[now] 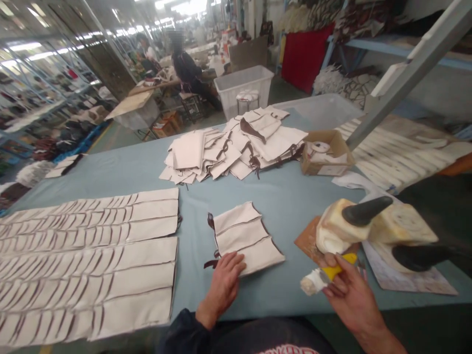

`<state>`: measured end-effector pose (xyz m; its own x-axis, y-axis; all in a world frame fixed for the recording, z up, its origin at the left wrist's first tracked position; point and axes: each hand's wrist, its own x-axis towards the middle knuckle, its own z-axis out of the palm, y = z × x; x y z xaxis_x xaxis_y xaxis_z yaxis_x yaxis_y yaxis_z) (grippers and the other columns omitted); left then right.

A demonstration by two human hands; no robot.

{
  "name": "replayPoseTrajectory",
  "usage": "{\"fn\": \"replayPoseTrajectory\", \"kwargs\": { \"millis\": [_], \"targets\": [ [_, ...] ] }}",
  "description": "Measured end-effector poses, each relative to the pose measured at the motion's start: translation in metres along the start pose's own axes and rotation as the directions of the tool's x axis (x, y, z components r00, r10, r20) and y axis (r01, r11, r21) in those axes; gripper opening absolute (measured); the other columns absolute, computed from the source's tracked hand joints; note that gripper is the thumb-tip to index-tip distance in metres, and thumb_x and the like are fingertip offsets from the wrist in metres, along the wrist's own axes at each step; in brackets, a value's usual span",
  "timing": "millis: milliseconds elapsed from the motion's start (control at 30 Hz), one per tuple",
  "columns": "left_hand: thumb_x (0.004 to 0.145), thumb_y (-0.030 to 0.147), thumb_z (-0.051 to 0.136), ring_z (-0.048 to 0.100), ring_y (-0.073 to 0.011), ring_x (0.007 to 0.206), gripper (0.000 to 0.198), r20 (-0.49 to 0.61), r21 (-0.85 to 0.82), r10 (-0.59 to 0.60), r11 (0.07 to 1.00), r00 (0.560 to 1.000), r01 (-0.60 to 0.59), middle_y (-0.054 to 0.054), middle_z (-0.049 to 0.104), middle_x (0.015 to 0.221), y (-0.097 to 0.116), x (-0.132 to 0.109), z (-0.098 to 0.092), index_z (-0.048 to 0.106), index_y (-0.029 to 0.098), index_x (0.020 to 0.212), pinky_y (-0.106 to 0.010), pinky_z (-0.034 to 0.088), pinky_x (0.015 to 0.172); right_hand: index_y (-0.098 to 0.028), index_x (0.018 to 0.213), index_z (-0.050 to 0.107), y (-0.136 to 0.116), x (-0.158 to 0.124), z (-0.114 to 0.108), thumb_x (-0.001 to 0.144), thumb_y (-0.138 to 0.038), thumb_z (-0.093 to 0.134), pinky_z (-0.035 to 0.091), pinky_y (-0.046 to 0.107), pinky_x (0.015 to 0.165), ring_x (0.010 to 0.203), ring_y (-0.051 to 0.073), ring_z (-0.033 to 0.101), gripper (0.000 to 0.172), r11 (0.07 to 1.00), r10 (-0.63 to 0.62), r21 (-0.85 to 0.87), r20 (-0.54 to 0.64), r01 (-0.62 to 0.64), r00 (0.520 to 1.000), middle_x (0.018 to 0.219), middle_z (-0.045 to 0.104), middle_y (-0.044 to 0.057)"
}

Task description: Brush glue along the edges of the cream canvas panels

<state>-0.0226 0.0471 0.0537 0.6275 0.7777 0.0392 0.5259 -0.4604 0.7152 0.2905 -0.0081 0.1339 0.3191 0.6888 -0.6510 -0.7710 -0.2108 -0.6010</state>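
Blue-grey table (pixel 195 290), mid-frame: left hand (pixel 224 276), fingers loosely spread, apparently steadies cream, brown-edged fabric panel (pixel 243 231); right hand (pixel 351 295), lower right, clamps fingers on yellow-handled brush (pixel 332 272).

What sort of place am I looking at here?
Probably a factory workshop, perhaps for sewn goods: cream, dark-edged pieces lie in overlapping rows, more sit in a loose pile, and another person is seated in the background.

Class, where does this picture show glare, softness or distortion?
Head view, top: ceiling lights glare white; head view, background: the seated co-worker looks soft; head view, right: the slanted post may show wide-angle distortion; head view, foreground: the cream panel looks clearer.
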Motion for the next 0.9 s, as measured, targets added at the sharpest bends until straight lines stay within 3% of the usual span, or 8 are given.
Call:
{"fn": "replayPoseTrajectory", "kwargs": {
  "millis": [233,367,467,533,633,700,800,900],
  "targets": [
    [0.09,0.013,0.057,0.048,-0.036,0.148,0.055,0.073,-0.046,-0.078,0.996,0.994,0.082,-0.014,0.057,0.155,-0.02,-0.087,0.057,0.059,0.03,0.142,-0.062,0.041,0.119,-0.023,0.074,0.054,0.011,-0.001,-0.009,0.054,-0.042,0.097,0.03,0.019,0.038,0.039,0.004,0.016,0.052,0.996,0.091,0.017,-0.083,-0.09,0.992,0.044,0.03,-0.014],
    [0.095,0.027,0.063,0.062,-0.0354,0.131,0.033,-0.033,-0.184,-0.277,0.946,0.96,0.266,-0.013,0.071,0.135,-0.007,-0.092,0.061,0.071,0.032,0.127,-0.057,0.045,0.117,-0.023,0.075,0.053,0.02,0.002,-0.018,0.065,-0.049,0.093,0.03,0.02,0.04,0.039,0.005,0.018,0.048,0.995,0.096,-0.008,-0.063,-0.097,0.993,0.043,0.027,-0.014],
    [0.097,0.035,0.064,0.066,-0.0344,0.117,0.026,-0.09,-0.266,-0.404,0.89,0.91,0.369,-0.014,0.076,0.12,0.003,-0.061,0.047,0.075,0.029,0.119,-0.052,0.048,0.111,-0.024,0.077,0.053,0.025,0.001,-0.024,0.075,-0.055,0.086,0.03,0.022,0.041,0.038,0.007,0.018,0.045,0.996,0.086,-0.036,-0.016,-0.086,0.996,0.043,0.023,-0.014],
    [0.099,0.036,0.06,0.068,-0.0335,0.111,0.025,-0.076,-0.261,-0.388,0.897,0.918,0.358,-0.015,0.076,0.116,0.008,-0.027,0.036,0.074,0.027,0.117,-0.049,0.05,0.106,-0.024,0.077,0.053,0.027,-0.001,-0.028,0.074,-0.056,0.087,0.03,0.022,0.042,0.039,0.006,0.018,0.047,0.997,0.069,-0.03,-0.012,-0.069,0.998,0.044,0.023,-0.015],
    [0.101,0.032,0.053,0.066,-0.0339,0.114,0.03,0.05,-0.182,-0.184,0.965,0.982,0.19,-0.017,0.073,0.12,0.014,0.033,0.027,0.069,0.025,0.126,-0.048,0.05,0.105,-0.023,0.076,0.054,0.028,-0.009,-0.035,0.068,-0.055,0.09,0.03,0.02,0.042,0.04,0.005,0.018,0.049,0.999,0.037,-0.002,-0.023,-0.038,0.999,0.045,0.024,-0.015],
    [0.096,0.027,0.059,0.062,-0.0343,0.123,0.033,0.149,-0.162,-0.073,0.982,0.986,0.097,-0.017,0.069,0.129,0.016,0.073,0.029,0.067,0.025,0.127,-0.049,0.045,0.111,-0.022,0.076,0.056,0.027,-0.014,-0.042,0.066,-0.055,0.092,0.03,0.019,0.042,0.04,0.005,0.017,0.05,1.0,0.014,0.027,-0.038,-0.013,0.999,0.045,0.023,-0.015],
    [0.081,0.018,0.072,0.049,-0.038,0.138,0.043,0.298,-0.114,0.037,0.993,0.954,-0.003,-0.017,0.062,0.142,0.014,0.126,0.038,0.066,0.022,0.124,-0.053,0.033,0.12,-0.022,0.076,0.056,0.024,-0.022,-0.054,0.066,-0.056,0.092,0.03,0.019,0.042,0.041,0.005,0.018,0.05,0.996,-0.025,0.082,-0.08,0.032,0.996,0.044,0.023,-0.015],
    [0.073,0.015,0.079,0.049,-0.0403,0.133,0.041,0.428,-0.053,0.085,0.996,0.9,-0.069,-0.018,0.064,0.132,0.012,0.164,0.044,0.067,0.021,0.111,-0.056,0.03,0.12,-0.022,0.076,0.056,0.025,-0.029,-0.065,0.07,-0.058,0.089,0.029,0.019,0.042,0.041,0.005,0.016,0.048,0.988,-0.078,0.127,-0.117,0.093,0.99,0.045,0.022,-0.015]
  ]
}}
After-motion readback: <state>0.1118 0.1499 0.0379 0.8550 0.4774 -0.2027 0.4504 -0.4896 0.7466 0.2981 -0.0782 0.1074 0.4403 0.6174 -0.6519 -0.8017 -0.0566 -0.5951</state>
